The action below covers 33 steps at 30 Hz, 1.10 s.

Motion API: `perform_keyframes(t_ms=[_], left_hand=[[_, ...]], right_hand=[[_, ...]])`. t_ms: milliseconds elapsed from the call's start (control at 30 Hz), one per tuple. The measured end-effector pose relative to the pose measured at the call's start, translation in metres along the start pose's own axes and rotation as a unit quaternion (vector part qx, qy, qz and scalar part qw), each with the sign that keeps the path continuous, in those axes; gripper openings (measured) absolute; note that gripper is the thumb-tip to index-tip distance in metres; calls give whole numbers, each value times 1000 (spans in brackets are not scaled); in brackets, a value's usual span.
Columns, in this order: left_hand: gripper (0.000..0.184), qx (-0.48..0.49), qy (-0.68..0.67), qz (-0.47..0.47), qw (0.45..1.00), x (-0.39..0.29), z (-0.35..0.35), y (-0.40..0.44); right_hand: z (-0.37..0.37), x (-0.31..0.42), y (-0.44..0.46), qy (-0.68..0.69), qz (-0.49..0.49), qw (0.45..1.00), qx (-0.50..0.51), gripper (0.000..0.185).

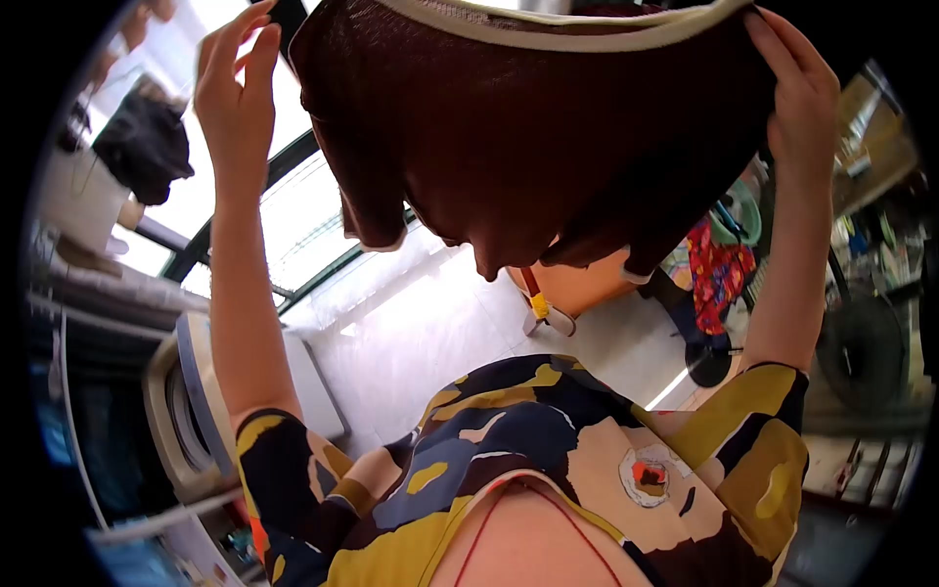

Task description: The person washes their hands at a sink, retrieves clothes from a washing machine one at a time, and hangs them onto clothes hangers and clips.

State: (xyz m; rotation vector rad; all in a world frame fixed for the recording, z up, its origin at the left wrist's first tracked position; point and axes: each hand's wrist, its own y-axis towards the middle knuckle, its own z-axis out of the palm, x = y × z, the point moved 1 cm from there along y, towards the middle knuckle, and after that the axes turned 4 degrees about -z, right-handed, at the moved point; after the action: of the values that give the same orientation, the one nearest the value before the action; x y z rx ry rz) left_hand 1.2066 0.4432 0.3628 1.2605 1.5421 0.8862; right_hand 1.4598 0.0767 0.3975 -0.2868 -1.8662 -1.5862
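Note:
A dark maroon-brown top (pixel 548 137) with cream trim hangs spread out in front of me. Its wide trimmed opening is at the upper edge, and two trimmed ends that look like sleeves droop below. My right hand (pixel 804 88) pinches the upper right corner, thumb and fingers closed on the cloth. At the upper left edge is my left hand (pixel 235 98), its fingers bent toward the cloth. The left fingertips are partly cut off by the frame top, so their contact with the cloth is not clear.
A washing machine (pixel 186 411) with a round opening stands at lower left, beside bright windows (pixel 303 220). Dark clothing (pixel 147 142) hangs at upper left. On the right are a red patterned cloth (pixel 712 279), a green basin (pixel 745 220) and a dark fan (pixel 866 357). Pale floor tiles (pixel 421 333) lie below.

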Motion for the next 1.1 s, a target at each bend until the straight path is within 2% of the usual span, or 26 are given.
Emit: perform_keyframes(t_ms=[33,100,133,167,233,267,300,333,367,400,433,467,500,533,567,633,667,700,733,767,800,833,867,900,967,1100], left_hand=[[25,-84,42,122,988,-18,8,-1],[27,-116,51,221,967,-63,22,-9],[26,-122,71,203,969,-91,29,-20],[29,-135,0,237,962,-117,40,-26],[41,-147,-60,225,961,-156,62,-41],[45,-165,-108,212,957,-166,85,-51],[40,-131,-146,217,956,-174,107,-70],[55,-37,-179,169,969,-188,132,-105],[75,117,-198,184,956,-204,152,-139],[73,262,-257,225,903,-216,182,-192],[74,304,-247,260,882,-217,210,-278],[71,370,-175,333,849,-198,213,-351],[69,508,-220,336,762,-182,210,-371],[68,652,-250,298,651,-165,205,-391],[67,766,-245,241,543,-148,199,-411],[50,814,-290,147,481,-129,208,-389],[43,779,-303,93,540,-137,226,-373],[37,735,-319,42,598,-136,235,-351],[32,678,-334,31,654,-144,227,-309],[30,563,-313,75,761,-142,223,-288],[29,623,-298,49,721,-132,224,-278],[32,580,-328,78,742,-125,222,-275],[35,594,-321,56,736,-119,219,-276],[38,610,-296,86,730,-105,217,-282],[41,715,-252,78,647,-102,202,-274],[49,748,-260,25,610,-80,198,-299]], right_hand=[[7,14,-2,-15,6,1000,15,16],[20,43,-4,-46,24,998,47,17],[17,47,-4,-16,-9,997,69,14],[14,53,-3,-28,-20,997,66,14],[15,65,4,-49,-43,996,65,14],[16,72,7,-87,-22,996,0,15],[10,77,14,-90,-23,996,0,15],[1,82,22,-94,-23,995,0,16],[-6,90,26,-98,-22,995,0,16],[-10,102,20,-133,-49,990,10,16],[-14,116,13,-167,-77,983,18,16],[-30,119,18,-190,-61,980,12,16],[-40,127,25,-212,-55,976,3,16],[-40,128,17,-223,-53,971,-69,15],[-46,128,9,-256,-28,964,-65,15],[-62,130,-2,-311,9,949,-55,14],[-84,116,-15,-320,16,944,-73,18],[-107,103,-26,-314,14,948,-42,22],[-128,85,-34,-309,7,951,-11,26],[-128,77,-53,-257,50,964,-44,27],[-126,83,-65,-302,77,950,-22,24],[-129,82,-74,-336,78,939,0,20],[-130,83,-79,-346,80,935,2,18],[-125,88,-83,-356,84,931,4,16],[-139,89,-87,-357,84,930,0,16],[-174,74,-82,-394,86,915,-21,16]])
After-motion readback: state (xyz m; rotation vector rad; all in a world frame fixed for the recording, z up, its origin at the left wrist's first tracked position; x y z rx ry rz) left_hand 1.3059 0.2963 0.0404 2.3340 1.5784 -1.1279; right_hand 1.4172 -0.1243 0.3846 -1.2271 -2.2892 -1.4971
